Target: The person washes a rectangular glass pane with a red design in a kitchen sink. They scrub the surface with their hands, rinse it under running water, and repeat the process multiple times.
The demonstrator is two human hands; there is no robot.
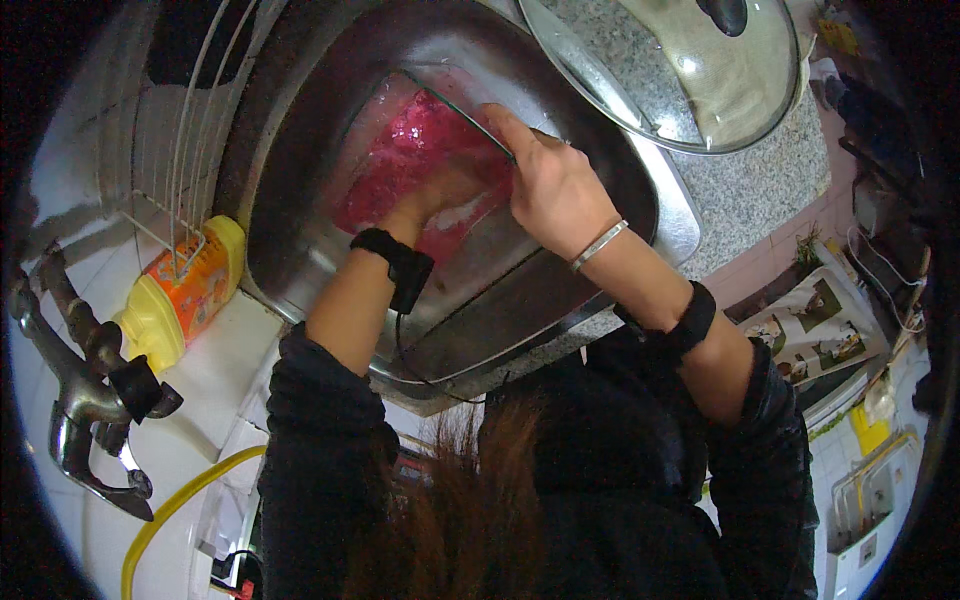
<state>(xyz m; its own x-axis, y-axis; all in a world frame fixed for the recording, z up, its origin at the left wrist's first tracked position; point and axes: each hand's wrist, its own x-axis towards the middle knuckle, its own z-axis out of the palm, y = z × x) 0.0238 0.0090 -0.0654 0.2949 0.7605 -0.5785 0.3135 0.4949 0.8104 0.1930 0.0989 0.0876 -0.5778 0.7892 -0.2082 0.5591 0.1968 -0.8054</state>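
In the stainless-steel sink (289, 225), my right hand (551, 180) grips a clear, thin pane (367, 112), apparently glass, at its dark green edge. The pane slants across the basin. My left hand (454, 187) presses into a bunched, wet pink-red cloth (424, 124), which shines as if of mesh or thin plastic. Blur and the cloth's folds obscure the left fingertips. The red material spreads on both sides of that hand, against the pane. A black band with a small box sits on my left wrist, and a cable hangs from it.
A glass pot lid (675, 67) with a dark knob overhangs the granite counter (757, 195) at the right. To the left stand an orange-and-yellow bottle (195, 277), a white wire rack (180, 150) and a chrome tap (82, 405). A yellow hose (169, 499) curves near my left sleeve.
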